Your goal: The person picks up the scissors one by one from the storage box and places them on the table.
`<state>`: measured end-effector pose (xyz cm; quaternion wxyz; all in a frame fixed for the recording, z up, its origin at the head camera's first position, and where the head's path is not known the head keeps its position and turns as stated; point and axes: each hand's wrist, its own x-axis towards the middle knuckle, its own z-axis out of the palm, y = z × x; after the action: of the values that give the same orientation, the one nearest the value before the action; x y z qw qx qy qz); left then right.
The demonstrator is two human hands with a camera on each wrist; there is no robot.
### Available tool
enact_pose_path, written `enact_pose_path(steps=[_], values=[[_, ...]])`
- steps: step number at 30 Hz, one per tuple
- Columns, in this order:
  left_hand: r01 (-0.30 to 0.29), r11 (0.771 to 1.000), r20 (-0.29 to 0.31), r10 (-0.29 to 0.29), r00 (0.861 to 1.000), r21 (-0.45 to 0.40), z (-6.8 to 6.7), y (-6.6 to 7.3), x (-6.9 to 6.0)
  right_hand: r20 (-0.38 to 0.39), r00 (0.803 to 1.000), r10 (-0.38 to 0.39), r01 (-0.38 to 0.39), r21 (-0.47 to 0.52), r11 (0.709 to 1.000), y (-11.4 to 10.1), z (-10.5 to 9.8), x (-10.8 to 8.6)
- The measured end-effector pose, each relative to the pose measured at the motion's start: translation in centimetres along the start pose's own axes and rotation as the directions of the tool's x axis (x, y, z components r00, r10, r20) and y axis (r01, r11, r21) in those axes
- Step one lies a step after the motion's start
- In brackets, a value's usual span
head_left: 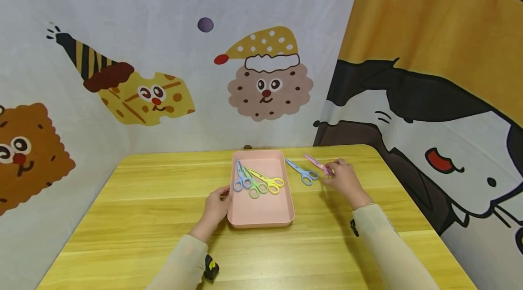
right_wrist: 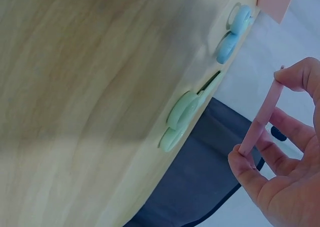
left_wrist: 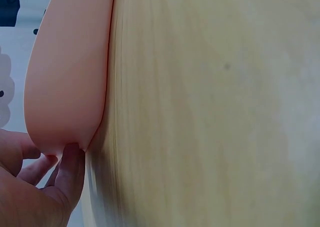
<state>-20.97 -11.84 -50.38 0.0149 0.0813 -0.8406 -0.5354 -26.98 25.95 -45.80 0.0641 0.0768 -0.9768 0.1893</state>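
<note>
My left hand (head_left: 215, 208) grips the left wall of a pink tray (head_left: 261, 217); in the left wrist view its fingertips bear on the tray's end (left_wrist: 70, 87). Inside the tray lie blue scissors (head_left: 243, 181), green scissors (head_left: 256, 186) and yellow scissors (head_left: 271, 182), partly overlapping. Right of the tray, my right hand (head_left: 346, 182) pinches pink scissors (head_left: 315, 162) by the handles, their blades aimed toward the far left. The right wrist view shows the handles (right_wrist: 260, 117) edge-on between thumb and fingers, apart from the tabletop.
Another blue pair of scissors (head_left: 304, 174) lies on the wooden table (head_left: 143, 217) between tray and right hand. Light green scissors (right_wrist: 181, 112) lie on the tabletop in the right wrist view; the right hand hides them in the head view. A printed curtain (head_left: 163, 31) hangs behind.
</note>
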Motion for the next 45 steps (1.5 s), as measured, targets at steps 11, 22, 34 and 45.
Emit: enact_pose_path(steps=[11, 22, 34, 45], values=[[-0.006, 1.000, 0.004, 0.006, 1.000, 0.005, 0.0, 0.2, 0.0, -0.006, 1.000, 0.025, -0.025, -0.005, 1.000, 1.1, 0.0, -0.3], [-0.002, 1.000, -0.007, 0.002, 1.000, 0.008, -0.1, 0.1, 0.1, 0.001, 0.998, 0.056, -0.056, -0.003, 0.998, 2.1, -0.6, -0.3], [-0.001, 1.000, 0.001, 0.001, 1.000, 0.014, 0.1, -0.1, 0.1, -0.006, 0.997, 0.078, -0.078, -0.012, 0.997, 3.6, -1.1, -0.4], [-0.010, 1.000, 0.001, 0.010, 1.000, 0.022, 0.1, -0.2, 0.1, 0.015, 0.995, 0.097, -0.097, -0.008, 0.995, 5.1, -1.1, -0.9]])
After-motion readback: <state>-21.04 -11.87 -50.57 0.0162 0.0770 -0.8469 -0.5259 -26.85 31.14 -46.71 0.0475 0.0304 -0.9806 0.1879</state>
